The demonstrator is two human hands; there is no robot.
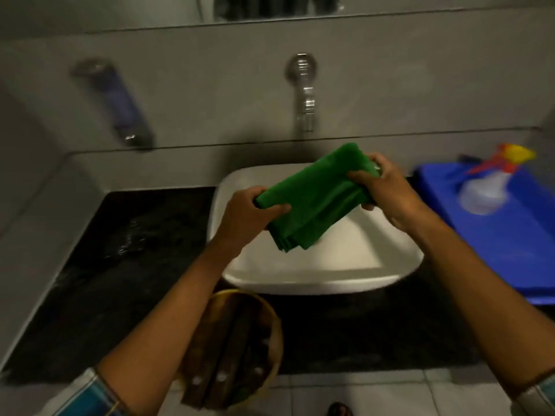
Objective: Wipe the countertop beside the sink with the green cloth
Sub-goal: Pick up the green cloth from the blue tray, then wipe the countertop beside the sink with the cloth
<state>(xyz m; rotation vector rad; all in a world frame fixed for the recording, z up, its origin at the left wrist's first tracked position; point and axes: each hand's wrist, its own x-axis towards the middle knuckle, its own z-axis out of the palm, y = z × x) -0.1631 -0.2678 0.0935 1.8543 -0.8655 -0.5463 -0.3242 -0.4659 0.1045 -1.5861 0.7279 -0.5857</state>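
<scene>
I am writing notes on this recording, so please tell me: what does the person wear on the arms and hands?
Both hands, the left hand and the right hand, are bare, without gloves, and no rings can be made out. The forearms are uncovered. Near each elbow, at the bottom corners of the picture, the edge of a light sleeve with blue-green parts shows: left sleeve, right sleeve.
</scene>
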